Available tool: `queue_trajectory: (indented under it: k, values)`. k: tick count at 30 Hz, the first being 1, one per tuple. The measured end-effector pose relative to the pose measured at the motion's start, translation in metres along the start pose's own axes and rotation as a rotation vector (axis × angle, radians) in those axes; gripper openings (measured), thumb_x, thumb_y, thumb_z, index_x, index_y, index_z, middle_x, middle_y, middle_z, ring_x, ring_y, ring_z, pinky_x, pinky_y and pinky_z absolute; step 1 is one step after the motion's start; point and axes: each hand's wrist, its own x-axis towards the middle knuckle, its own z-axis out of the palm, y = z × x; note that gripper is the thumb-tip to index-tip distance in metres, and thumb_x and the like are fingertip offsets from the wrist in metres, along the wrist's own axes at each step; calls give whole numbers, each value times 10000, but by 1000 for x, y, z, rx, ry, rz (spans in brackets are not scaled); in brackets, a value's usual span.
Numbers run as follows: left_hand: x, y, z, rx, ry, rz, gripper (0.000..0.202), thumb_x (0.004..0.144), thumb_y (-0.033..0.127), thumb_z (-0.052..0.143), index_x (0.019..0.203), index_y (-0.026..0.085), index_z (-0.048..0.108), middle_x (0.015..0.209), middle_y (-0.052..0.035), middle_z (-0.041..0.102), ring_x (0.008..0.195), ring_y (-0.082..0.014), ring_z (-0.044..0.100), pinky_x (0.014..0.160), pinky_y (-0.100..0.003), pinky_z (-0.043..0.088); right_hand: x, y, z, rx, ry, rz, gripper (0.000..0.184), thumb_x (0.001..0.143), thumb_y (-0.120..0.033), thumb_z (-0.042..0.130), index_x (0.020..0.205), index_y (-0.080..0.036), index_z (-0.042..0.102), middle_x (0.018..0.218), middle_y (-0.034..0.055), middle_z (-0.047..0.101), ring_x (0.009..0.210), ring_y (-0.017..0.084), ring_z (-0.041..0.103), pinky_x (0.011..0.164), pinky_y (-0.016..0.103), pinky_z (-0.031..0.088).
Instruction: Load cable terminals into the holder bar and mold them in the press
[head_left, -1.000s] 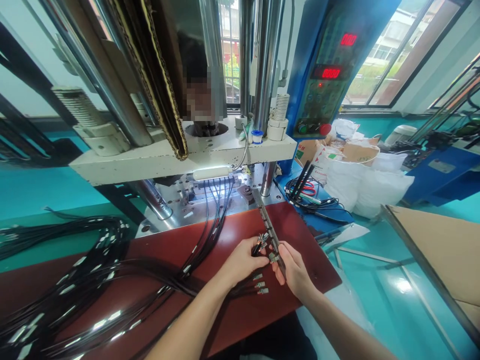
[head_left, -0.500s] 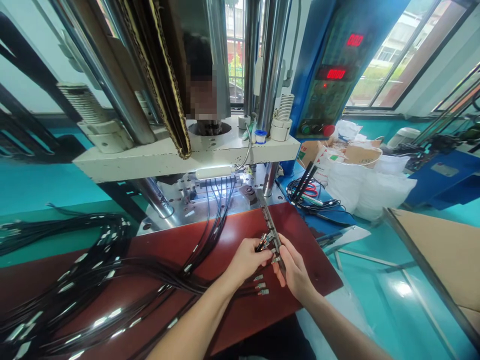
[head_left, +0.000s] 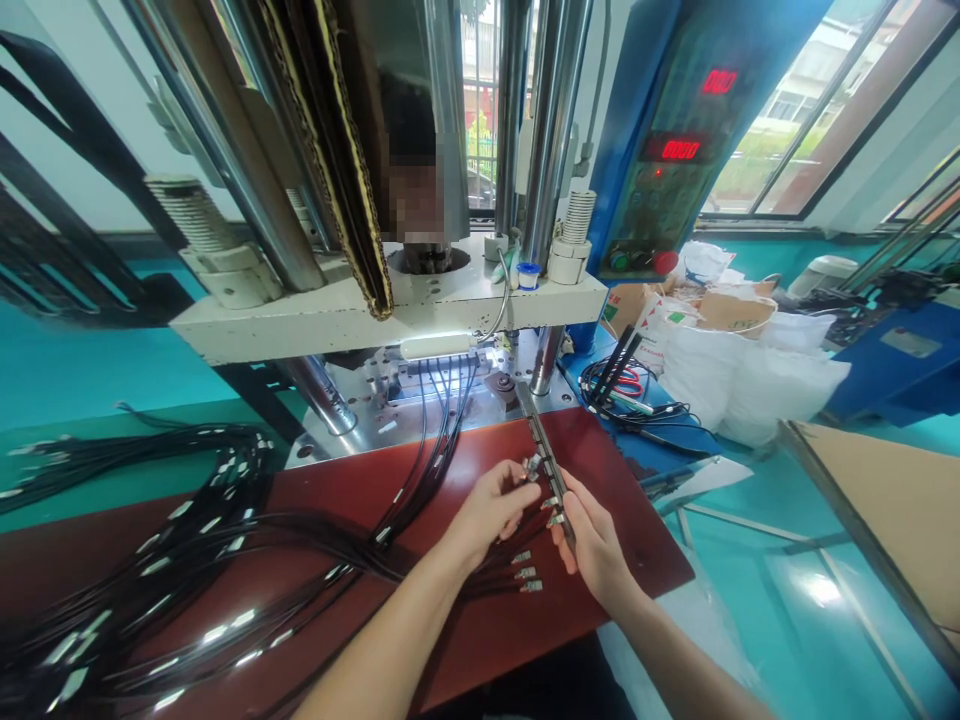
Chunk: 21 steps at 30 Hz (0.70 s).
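My right hand (head_left: 598, 535) is closed around the lower end of a long, dark metal bar (head_left: 545, 452) with notches along its side, tilted over the red-brown board. Two metal-ended cable connectors (head_left: 553, 512) sit against the bar's lower notches. Between thumb and finger, my left hand (head_left: 486, 508) pinches another cable connector (head_left: 533, 467) beside the bar's middle; its cable is mostly hidden by the hand. Below the hands, three loose connectors (head_left: 529, 573) lie on the board, joined to black cables (head_left: 315, 535) that run left.
Behind the board (head_left: 622, 520) stands a press (head_left: 390, 310), with several cables leading into its lit lower die (head_left: 442, 372). A thick cable bundle (head_left: 217, 460) covers the left side. At right are coiled cables (head_left: 615, 385), white sacks (head_left: 720, 370) and a cardboard box (head_left: 885, 500).
My left hand has shifted slightly up the bar, its fingers now around a connector where a cluster of connector ends showed before. My right hand keeps its hold. The whole view has moved slightly.
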Motion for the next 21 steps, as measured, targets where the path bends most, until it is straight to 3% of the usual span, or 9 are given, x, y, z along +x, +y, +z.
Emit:
queue_trajectory:
  k: [3, 8, 11, 16, 21]
  values:
    - [0, 3, -3, -39, 18, 0, 235, 679, 340, 566, 724, 180, 400, 414, 109, 357, 338, -30, 264, 358, -160, 195, 0, 1, -2, 46, 3, -2, 467, 858, -431, 378, 1251, -179, 395, 497, -56, 483, 282, 34, 343, 272, 135, 257]
    - [1, 1, 0, 22, 153, 63, 253, 656, 318, 563, 701, 199, 344, 462, 118, 379, 298, -19, 257, 308, -146, 180, -1, 3, -3, 55, -29, -7, 443, 869, -414, 376, 1246, -184, 395, 487, -59, 485, 288, 27, 350, 289, 126, 255]
    - [2, 1, 2, 42, 133, 44, 233, 652, 308, 558, 687, 195, 357, 479, 107, 417, 283, -18, 269, 288, -146, 166, -1, 3, -2, 53, -34, -4, 452, 864, -423, 381, 1250, -187, 391, 490, -58, 490, 291, 27, 354, 290, 127, 254]
    - [4, 4, 8, 148, 201, -12, 208, 650, 304, 560, 611, 173, 403, 380, 107, 339, 286, -14, 243, 300, -146, 154, -2, 0, 0, 47, 3, 4, 520, 827, -470, 404, 1240, -154, 409, 472, -56, 488, 277, 33, 341, 278, 139, 252]
    - [10, 2, 11, 109, 152, -96, 189, 628, 283, 562, 599, 179, 407, 372, 105, 336, 281, -20, 221, 285, -156, 137, -2, -2, 0, 45, -1, 27, 550, 813, -472, 418, 1246, -132, 405, 476, -51, 491, 284, 44, 356, 281, 152, 254]
